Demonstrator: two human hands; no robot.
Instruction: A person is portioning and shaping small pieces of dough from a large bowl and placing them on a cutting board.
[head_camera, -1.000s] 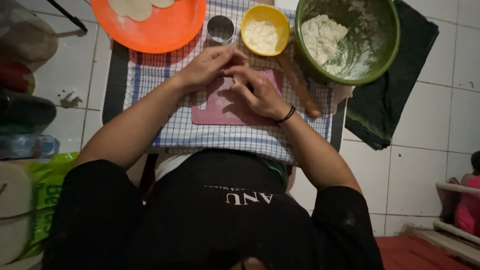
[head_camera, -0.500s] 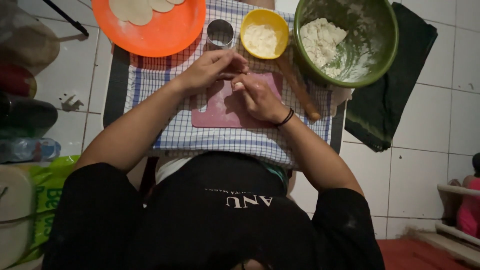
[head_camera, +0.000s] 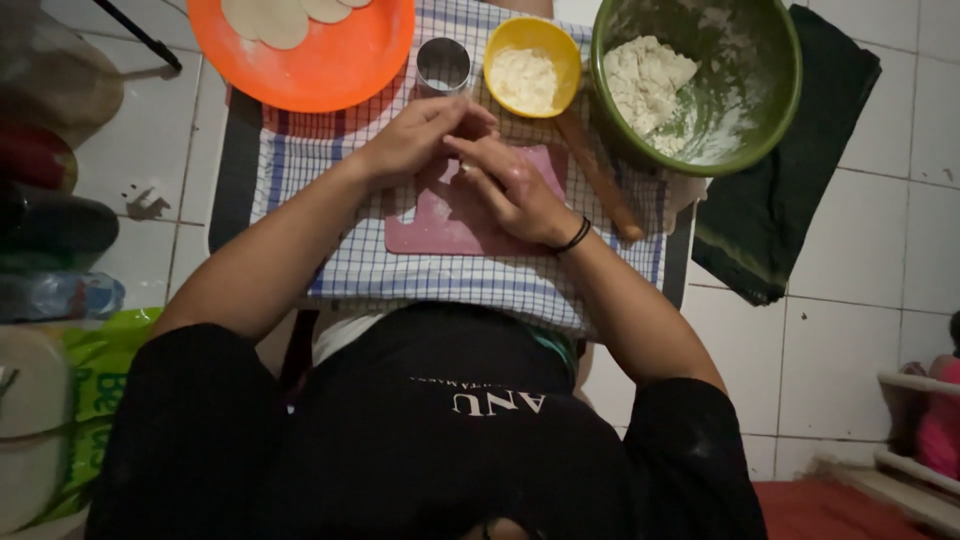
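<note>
My left hand (head_camera: 415, 135) and my right hand (head_camera: 510, 185) meet fingertip to fingertip above a pink cutting board (head_camera: 440, 225). They pinch a small pale piece of dough (head_camera: 463, 169), which the fingers mostly hide. My right wrist wears a dark band. A wooden rolling pin (head_camera: 600, 180) lies just to the right of my right hand. Beyond my hands stand a small metal ring cutter (head_camera: 443, 65) and a yellow bowl (head_camera: 530, 35) of white flour.
An orange plate (head_camera: 310, 75) with flat dough rounds (head_camera: 270, 15) sits at the far left. A green bowl (head_camera: 765, 95) holds a dough lump (head_camera: 645, 75). Everything rests on a checked cloth (head_camera: 330, 260). A dark green cloth (head_camera: 800, 200) lies right; bottles and a green bag (head_camera: 95, 370) lie left.
Both hands stay joined over the pink board, with the fingers shifting slightly around the dough. Nothing else has moved.
</note>
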